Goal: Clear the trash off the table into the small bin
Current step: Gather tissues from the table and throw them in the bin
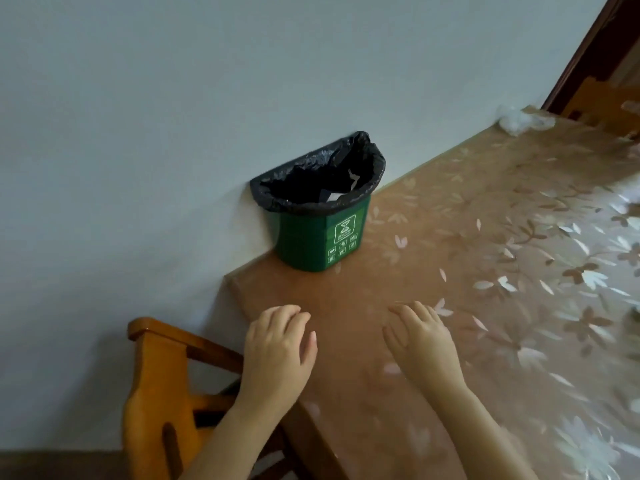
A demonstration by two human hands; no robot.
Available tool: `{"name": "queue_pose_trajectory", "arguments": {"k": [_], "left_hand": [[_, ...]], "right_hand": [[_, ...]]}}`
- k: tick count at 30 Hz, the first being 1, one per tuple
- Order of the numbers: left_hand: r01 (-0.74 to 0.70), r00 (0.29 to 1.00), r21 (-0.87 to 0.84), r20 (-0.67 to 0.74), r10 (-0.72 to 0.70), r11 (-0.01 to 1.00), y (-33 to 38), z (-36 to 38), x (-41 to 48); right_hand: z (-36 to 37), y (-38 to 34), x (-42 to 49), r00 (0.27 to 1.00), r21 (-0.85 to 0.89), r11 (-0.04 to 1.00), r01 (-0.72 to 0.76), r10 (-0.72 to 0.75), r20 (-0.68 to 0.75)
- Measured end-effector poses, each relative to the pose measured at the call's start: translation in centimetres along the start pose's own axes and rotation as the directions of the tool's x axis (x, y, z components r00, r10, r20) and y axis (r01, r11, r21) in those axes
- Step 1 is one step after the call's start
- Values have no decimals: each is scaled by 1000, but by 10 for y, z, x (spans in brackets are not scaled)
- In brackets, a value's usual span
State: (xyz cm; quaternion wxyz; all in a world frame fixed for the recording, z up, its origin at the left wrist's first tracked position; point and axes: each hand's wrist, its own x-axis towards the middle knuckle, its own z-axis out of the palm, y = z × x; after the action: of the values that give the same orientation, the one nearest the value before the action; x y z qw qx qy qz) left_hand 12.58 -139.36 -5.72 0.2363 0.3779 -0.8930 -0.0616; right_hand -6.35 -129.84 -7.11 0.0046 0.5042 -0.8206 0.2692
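Observation:
A small green bin [313, 237] lined with a black bag stands on the table [450, 220] against the wall, with bits of white paper inside. A crumpled white wad of trash [519, 120] lies at the far end of the table by the wall. My left hand [277, 344] rests palm down at the table's near corner, fingers relaxed and holding nothing. My right hand [420, 337] lies palm down on the table just to the right of it, also holding nothing. Both hands are well short of the bin.
A wooden chair [162, 393] stands at the table's left end, below my left arm. The pale wall runs along the table's far side. A dark door frame [585, 53] and another wooden chair [602, 102] sit beyond the far end.

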Motion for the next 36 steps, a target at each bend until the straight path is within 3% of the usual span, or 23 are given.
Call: {"name": "queue_pose_trajectory", "arguments": {"k": [9,17,26,30,36], "left_hand": [[-19,995,-162,94,34,987,5,-31,-111],[-205,952,-311,159,264,928,49,-48,-174],[-404,842,-403,187,506,821,132,-41,-212],[-487,770,-470,167,616,736,204,-33,-238],[-546,678,-564,137,722,620,339,-31,-307]], "right_hand": [[-12,-48,-160,984,-208,964,-163,174,38],[-42,-58,-272,945,-239,915,-324,326,-32],[-103,-28,-363,804,-197,790,-580,517,-295],[-139,-2,-425,726,-216,707,-673,576,-377],[-204,56,-534,575,-90,623,-777,646,-502]]}}
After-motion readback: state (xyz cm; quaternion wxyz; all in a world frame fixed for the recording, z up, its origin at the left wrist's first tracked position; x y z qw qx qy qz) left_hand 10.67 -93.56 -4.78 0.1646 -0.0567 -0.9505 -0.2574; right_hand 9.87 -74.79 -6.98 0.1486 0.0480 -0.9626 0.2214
